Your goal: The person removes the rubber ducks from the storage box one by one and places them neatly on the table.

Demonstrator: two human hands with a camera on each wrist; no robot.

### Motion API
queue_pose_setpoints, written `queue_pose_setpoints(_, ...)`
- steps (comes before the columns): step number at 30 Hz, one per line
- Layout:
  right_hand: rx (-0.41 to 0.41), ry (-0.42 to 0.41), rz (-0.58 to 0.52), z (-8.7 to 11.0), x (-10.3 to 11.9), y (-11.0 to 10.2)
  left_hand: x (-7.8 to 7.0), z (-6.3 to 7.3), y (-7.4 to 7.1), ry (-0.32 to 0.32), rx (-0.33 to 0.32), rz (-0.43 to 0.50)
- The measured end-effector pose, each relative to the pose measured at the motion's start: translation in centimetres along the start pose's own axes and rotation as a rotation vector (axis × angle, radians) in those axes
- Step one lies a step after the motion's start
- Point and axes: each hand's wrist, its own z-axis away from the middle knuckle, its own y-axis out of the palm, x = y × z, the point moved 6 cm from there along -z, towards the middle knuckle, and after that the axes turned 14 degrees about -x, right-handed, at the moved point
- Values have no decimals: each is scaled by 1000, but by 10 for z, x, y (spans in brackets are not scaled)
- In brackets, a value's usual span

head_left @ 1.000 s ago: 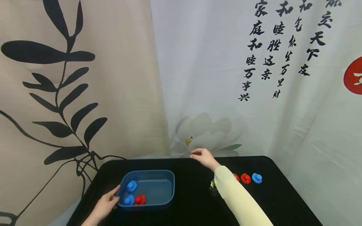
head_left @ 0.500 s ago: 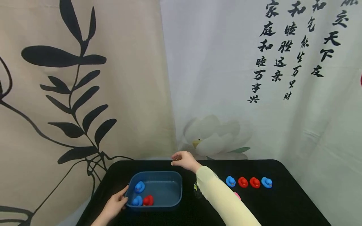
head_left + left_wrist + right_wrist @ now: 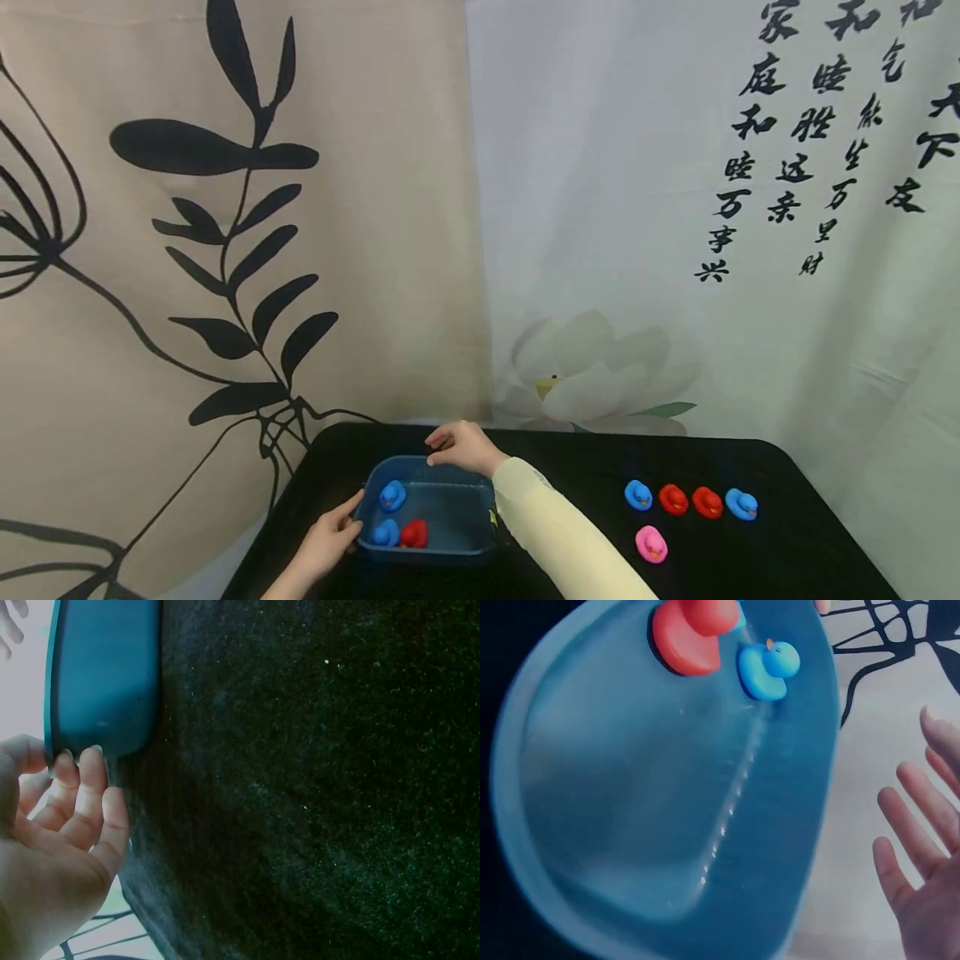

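Note:
A blue plastic tray (image 3: 453,512) sits on the black table, with two blue rubber ducks (image 3: 392,496) and a red rubber duck (image 3: 414,534) inside at its left. My left hand (image 3: 326,537) grips the tray's left end, thumb at the rim; in the left wrist view the fingers (image 3: 88,799) curl under its corner. Over the tray's far edge hovers my right hand (image 3: 467,447). Its fingers are loosely spread in the right wrist view, and nothing shows in them. There, the tray's wall (image 3: 799,817) stands beside the hand, with a red and a blue duck inside.
Right of the tray, a row of blue and red ducks (image 3: 673,499) lies on the black tabletop (image 3: 570,467). A pink duck (image 3: 651,544) lies nearer. Behind the table hangs a printed cloth (image 3: 390,250) with leaves, a flower and writing.
My right hand has moved left from beyond the tray's right side to over its far edge. The pink duck has come into sight. The head view has swung right; my left hand stays on the tray.

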Motion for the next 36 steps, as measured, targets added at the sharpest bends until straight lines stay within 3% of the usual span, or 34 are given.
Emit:
queue_pose_setpoints(17, -112, -26, 115, 5, -10, 37, -2, 1, 6, 35, 21, 18)
queue_pose_setpoints(24, -74, -2, 120, 2, -13, 48, -3, 0, 5, 27, 25, 19)
queue_pose_setpoints(32, 28, 82, 79, -1, -15, 72, -1, 0, 2, 32, 28, 21)
queue_pose_setpoints(36, 38, 146, 67, -4, -16, 84, 0, 0, 0, 30, 28, 27)
